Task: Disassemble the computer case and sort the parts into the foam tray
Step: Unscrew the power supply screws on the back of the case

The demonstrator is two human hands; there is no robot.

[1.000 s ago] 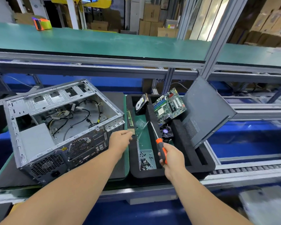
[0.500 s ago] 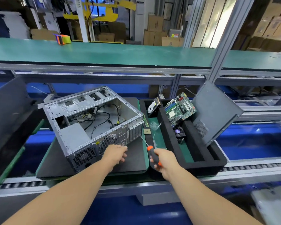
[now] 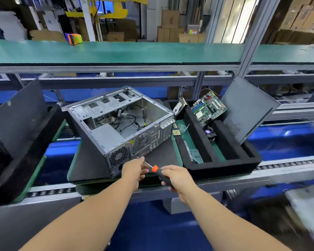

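the open grey sheet-metal computer case (image 3: 123,124) lies on its side on a dark mat with green edging (image 3: 163,156), its rear panel with the round fan grilles turned toward the person. just right of it sits the black foam tray (image 3: 223,164), already holding a green motherboard (image 3: 209,107), a hard drive (image 3: 179,106) standing in a slot, a small cooler fan (image 3: 209,132) and a grey side panel (image 3: 248,109) leaning at its far edge.

the right hand (image 3: 178,177) is clenched round the black-and-orange handle of a screwdriver (image 3: 157,170), while the left hand (image 3: 134,168) pinches the thin steel shaft near the tip, which points at the lower rear corner by the power-supply grille (image 3: 119,156). whether the tip sits in a screw cannot be told.

judging by looks, the case is stiff but bulky and probably fairly heavy with the power supply left inside; its stamped edges look sharp, so the folded rims are the safer hold. the loose cables (image 3: 132,120) inside are soft and would snag — better lifted by their plugs than pulled. screws are tiny and likely to roll away.
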